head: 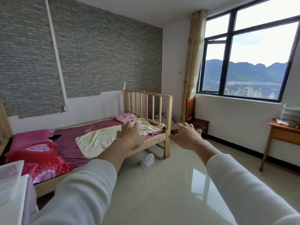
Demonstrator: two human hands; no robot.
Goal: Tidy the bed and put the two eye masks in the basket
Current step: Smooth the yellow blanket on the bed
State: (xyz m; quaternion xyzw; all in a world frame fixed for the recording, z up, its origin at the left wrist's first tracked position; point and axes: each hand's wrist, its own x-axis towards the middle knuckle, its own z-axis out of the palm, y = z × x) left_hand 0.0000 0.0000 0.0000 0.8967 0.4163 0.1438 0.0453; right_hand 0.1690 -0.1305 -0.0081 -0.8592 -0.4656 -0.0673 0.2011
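- I hold my left hand [129, 135] and right hand [186, 135] out, fingers spread, both empty.
- Bed [103, 143] at ten o'clock; basket [11, 170] at nine.
- Dark eye mask [56, 136] beside the pillow [29, 138].

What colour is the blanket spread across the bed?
Pale cream-yellow blanket, plain, seen in the head view.

Bright daylight from window [248, 51], edges warped

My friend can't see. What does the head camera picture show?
Two empty, open hands, left and right, reach toward a wooden bed with a rumpled cream blanket, red pillows and a dark eye mask; a white basket sits at the near left.
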